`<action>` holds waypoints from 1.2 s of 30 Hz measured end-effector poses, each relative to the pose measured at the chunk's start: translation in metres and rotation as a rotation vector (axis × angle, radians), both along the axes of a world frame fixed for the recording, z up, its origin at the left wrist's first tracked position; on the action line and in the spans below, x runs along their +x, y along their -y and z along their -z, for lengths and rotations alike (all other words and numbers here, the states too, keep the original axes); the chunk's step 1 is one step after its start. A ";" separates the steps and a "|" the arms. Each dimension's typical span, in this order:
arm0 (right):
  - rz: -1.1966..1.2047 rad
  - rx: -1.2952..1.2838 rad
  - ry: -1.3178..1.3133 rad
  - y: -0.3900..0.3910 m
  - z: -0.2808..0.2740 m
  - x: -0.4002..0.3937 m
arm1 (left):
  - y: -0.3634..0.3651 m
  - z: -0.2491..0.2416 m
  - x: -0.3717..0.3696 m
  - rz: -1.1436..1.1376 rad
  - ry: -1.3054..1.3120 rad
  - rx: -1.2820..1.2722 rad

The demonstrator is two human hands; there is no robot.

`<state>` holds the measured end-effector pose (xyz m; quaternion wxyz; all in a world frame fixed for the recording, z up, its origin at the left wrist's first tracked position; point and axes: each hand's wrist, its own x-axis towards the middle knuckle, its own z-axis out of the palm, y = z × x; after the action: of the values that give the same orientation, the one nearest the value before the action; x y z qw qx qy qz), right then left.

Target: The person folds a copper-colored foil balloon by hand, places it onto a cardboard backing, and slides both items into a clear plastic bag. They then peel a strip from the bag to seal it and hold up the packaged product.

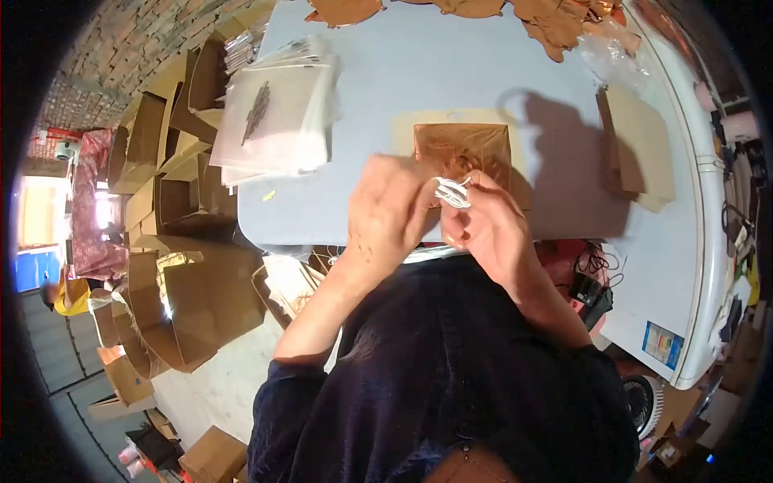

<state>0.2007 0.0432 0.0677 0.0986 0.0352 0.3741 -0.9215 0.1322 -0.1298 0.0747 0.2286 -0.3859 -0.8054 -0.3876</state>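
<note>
A small looped bundle of white cord (452, 193) is held between my two hands, above the near edge of the table. My left hand (388, 208) is closed, its fingertips pinching the bundle from the left. From the other side my right hand (493, 221) grips the cord between thumb and fingers, which are curled. Just beyond the hands, a square copper-coloured foil packet (475, 138) lies on a beige sheet (404, 129). My hands hide its lower part.
Stacked clear plastic bags (278, 113) lie on the left of the pale table (378, 72). Crumpled copper foil pieces (555, 24) run along the far edge, and a flat cardboard piece (640, 149) is at right. Open cardboard boxes (213, 298) crowd the left side; a fan (644, 402) stands lower right.
</note>
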 end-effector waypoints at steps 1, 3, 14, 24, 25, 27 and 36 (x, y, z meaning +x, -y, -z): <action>-0.028 -0.067 0.051 0.000 -0.003 0.000 | 0.001 0.002 0.000 0.007 -0.071 -0.012; -0.015 -0.031 0.058 -0.002 0.001 0.000 | 0.006 0.001 0.004 0.071 -0.087 -0.051; 0.060 0.690 -0.102 -0.006 0.007 0.002 | 0.019 0.021 0.025 0.131 0.141 -0.058; 0.486 2.018 -0.742 -0.063 0.037 -0.054 | 0.039 0.030 -0.047 -0.194 0.446 0.078; 0.455 2.043 -0.732 -0.057 0.038 -0.055 | 0.037 0.029 -0.052 -0.205 0.508 0.097; 0.411 2.072 -0.718 -0.049 0.043 -0.058 | 0.034 0.027 -0.061 -0.227 0.631 0.136; 0.406 2.076 -0.751 -0.041 0.060 -0.068 | 0.023 0.030 -0.089 -0.187 0.698 0.118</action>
<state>0.1332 0.0846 0.0079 -0.2496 -0.1194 0.9541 -0.1145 0.0435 -0.1532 0.0445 -0.0038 -0.1411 -0.8429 -0.5192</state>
